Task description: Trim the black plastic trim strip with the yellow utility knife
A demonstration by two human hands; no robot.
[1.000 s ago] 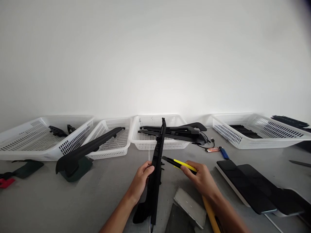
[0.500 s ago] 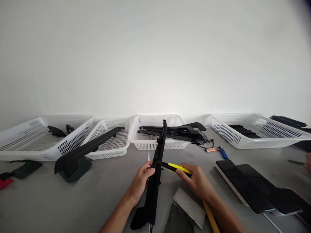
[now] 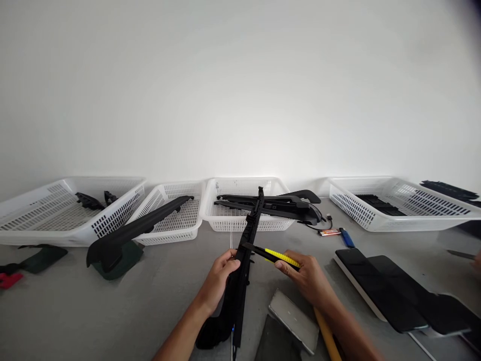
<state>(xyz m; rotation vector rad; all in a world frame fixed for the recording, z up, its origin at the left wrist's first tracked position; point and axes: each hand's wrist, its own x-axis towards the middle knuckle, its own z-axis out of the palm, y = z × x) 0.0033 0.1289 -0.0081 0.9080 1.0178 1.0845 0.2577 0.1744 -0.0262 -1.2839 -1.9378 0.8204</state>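
Observation:
My left hand [image 3: 221, 275] grips a long black plastic trim piece [image 3: 242, 281] near its middle, thumb on top. The piece stands out away from me, its narrow far end over the middle basket and its wide curved end close to me. In my right hand [image 3: 310, 276] is a utility knife [image 3: 280, 256] with a yellow and black handle. Its tip meets the trim piece just beyond my left thumb. Under my right forearm lies a yellow handle [image 3: 326, 333], partly hidden, beside a grey rectangular block [image 3: 295, 321] and a dark sheet [image 3: 277, 341].
Along the wall stand white baskets, including a middle one [image 3: 246, 225] with black trims and a right one [image 3: 406, 223]. Another trim [image 3: 131, 230] leans on the left basket [image 3: 165, 238]. Phones [image 3: 379, 286], a blue lighter [image 3: 346, 237] and another person's hand [image 3: 477, 263] with a blade are right.
The trim piece has turned slightly, its far end shifting right and its near end left. The knife and my right hand have moved a little to the right.

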